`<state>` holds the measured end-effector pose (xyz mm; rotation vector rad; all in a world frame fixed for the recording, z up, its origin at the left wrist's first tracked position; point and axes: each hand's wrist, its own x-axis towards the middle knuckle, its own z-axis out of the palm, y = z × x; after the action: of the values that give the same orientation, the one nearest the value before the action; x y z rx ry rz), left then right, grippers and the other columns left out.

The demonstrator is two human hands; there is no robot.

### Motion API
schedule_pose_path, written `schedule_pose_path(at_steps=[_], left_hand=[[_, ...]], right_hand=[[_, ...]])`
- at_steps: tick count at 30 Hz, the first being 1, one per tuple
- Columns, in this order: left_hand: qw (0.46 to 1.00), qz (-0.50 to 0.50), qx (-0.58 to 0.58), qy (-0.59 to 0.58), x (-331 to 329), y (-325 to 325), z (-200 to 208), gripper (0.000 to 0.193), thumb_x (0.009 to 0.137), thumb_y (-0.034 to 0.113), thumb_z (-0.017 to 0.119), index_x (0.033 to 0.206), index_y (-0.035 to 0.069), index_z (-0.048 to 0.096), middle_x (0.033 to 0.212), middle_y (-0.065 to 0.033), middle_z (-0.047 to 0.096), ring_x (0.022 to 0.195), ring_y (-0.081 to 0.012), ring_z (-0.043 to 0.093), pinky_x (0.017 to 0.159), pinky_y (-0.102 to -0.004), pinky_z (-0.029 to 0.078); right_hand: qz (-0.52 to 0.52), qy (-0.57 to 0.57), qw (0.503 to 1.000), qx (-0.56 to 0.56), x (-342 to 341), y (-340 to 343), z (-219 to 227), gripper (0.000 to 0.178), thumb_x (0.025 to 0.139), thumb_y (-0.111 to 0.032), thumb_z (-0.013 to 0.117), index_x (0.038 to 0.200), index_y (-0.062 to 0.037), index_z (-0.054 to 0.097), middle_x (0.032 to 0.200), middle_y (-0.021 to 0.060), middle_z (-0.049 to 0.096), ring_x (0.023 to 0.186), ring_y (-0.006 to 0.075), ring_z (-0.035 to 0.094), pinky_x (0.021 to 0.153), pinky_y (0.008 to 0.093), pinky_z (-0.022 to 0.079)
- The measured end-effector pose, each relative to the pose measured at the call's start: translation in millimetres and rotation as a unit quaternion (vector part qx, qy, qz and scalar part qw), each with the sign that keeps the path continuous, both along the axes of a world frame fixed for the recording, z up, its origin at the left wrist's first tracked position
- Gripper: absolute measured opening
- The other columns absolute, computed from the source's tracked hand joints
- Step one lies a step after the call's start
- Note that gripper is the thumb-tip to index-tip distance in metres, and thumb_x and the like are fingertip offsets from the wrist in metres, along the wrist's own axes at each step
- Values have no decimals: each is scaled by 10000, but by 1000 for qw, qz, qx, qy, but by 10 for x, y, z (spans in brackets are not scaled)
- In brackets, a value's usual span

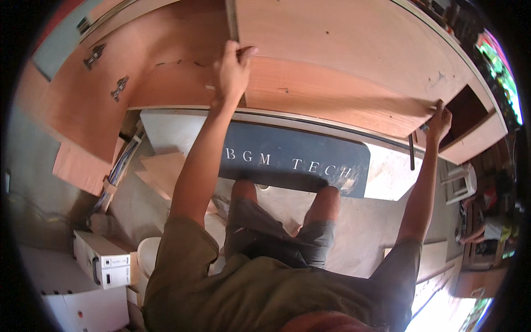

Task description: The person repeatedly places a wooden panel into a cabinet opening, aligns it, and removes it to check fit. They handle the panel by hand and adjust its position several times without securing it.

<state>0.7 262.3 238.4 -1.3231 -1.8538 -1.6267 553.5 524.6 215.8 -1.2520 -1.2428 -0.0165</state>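
Observation:
A light-brown wooden cabinet lies in front of me, its inside toward me. My left hand reaches up to its middle, fingers curled around the edge of an upright divider board. A long wooden panel stretches from that divider to the right. At its right end my right hand is closed on the panel's edge, beside a dark square opening. A thin black rod hangs just left of that hand; whether the hand touches it I cannot tell.
A hinged door panel with two metal hinges stands open at the left. Below the cabinet is a dark signboard above my knees. A white box sits lower left, a white plastic chair at the right. Loose boards lie about.

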Motion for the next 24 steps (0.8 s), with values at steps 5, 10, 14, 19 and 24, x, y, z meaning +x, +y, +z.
schedule_pose_path(at_steps=[5, 10, 14, 19, 24], left_hand=[[995, -41, 25, -88, -150, 62, -271, 366, 932, 317, 803, 1078, -1, 694, 947, -121, 776, 847, -177, 712, 774, -331, 561], [990, -53, 95, -90, -135, 88, -303, 305, 921, 207, 818, 1041, -40, 685, 959, -121, 790, 867, -155, 729, 813, -306, 575], [990, -60, 73, -101, -139, 69, -258, 349, 923, 243, 823, 1045, -50, 678, 976, -149, 780, 896, -174, 734, 831, -314, 575], [996, -6, 33, -85, -17, 11, -153, 375, 911, 259, 838, 1039, -56, 678, 941, -135, 765, 880, -172, 720, 819, -315, 569], [986, -65, 67, -138, -183, 86, -278, 362, 909, 241, 843, 1026, -62, 683, 947, -126, 758, 879, -163, 708, 819, -304, 562]], right_hand=[[41, 67, 997, 22, -217, -225, -137, 450, 945, -371, 782, 1125, 39, 732, 982, 125, 748, 893, 181, 666, 817, 341, 537], [70, 141, 987, -6, -281, -273, -107, 496, 906, -403, 817, 1092, 50, 741, 963, 121, 749, 889, 181, 664, 827, 330, 528], [114, 203, 971, -54, -214, -278, -131, 580, 843, -489, 865, 1026, 47, 744, 921, 113, 731, 838, 165, 646, 789, 317, 516], [69, 196, 978, -2, -311, -281, -155, 611, 850, -510, 852, 1047, 57, 736, 937, 132, 735, 865, 183, 661, 815, 332, 524], [63, 196, 979, 10, -345, -229, -176, 623, 855, -489, 851, 1087, 76, 727, 986, 147, 747, 925, 199, 671, 859, 346, 524]])
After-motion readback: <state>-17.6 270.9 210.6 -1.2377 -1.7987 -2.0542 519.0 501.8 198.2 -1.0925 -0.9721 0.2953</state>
